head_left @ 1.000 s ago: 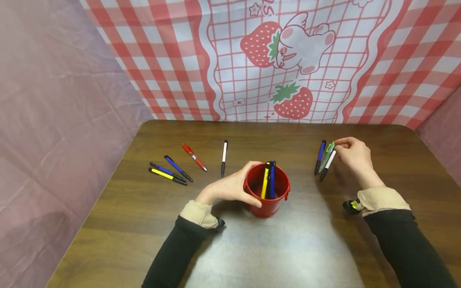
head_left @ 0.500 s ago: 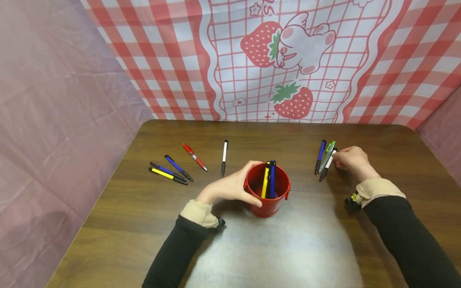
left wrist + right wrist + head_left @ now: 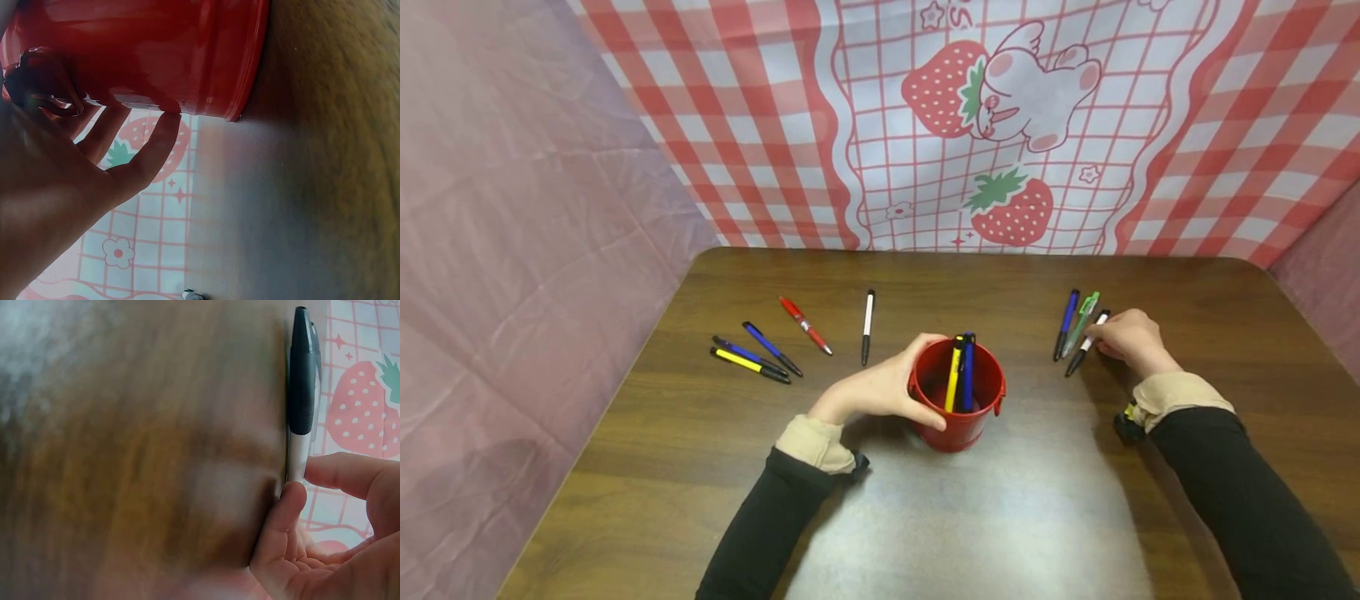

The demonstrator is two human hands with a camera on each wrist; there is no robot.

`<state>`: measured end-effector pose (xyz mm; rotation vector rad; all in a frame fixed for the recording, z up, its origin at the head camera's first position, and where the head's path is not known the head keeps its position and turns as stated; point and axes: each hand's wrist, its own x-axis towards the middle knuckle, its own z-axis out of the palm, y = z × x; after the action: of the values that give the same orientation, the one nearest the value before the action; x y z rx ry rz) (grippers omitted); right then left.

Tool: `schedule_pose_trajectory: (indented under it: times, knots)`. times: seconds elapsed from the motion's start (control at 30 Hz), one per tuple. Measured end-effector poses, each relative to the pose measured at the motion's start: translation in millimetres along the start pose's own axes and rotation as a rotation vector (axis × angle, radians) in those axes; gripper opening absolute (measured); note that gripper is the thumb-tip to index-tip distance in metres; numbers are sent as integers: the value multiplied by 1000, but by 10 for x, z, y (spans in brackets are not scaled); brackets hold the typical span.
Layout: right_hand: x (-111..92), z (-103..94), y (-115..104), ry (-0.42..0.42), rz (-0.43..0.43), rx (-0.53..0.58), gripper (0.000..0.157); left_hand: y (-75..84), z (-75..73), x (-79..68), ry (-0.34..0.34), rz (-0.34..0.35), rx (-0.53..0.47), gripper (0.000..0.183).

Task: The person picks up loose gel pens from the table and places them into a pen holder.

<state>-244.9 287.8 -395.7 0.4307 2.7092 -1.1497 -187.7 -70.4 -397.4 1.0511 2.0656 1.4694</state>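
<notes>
While left hand (image 3: 880, 387) curls round red bucket (image 3: 955, 435) | right hand (image 3: 1132, 340) pinches white pen (image 3: 1083, 350) | cloth lettering (image 3: 959, 16) cropped

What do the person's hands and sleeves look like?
Left hand and right hand: bare, no gloves. Black sleeves, beige cuffs at the wrists. A small dark piece sits beside each cuff; the right one shows some yellow.
</notes>
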Motion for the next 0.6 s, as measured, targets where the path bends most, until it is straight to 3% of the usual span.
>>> schedule_pose_trajectory:
  times: [0.17,0.3,0.6]
  knots:
    - [6,18,-12,90,25,-157,43,3,-5,-5,-7,-12,-11,89]
    - [15,32,-14,95,45,-205,67,-8,4,-6,-7,-17,-9,89]
    - [23,70,-48,78,76,-271,78,8,10,-11,1,-20,-16,89]
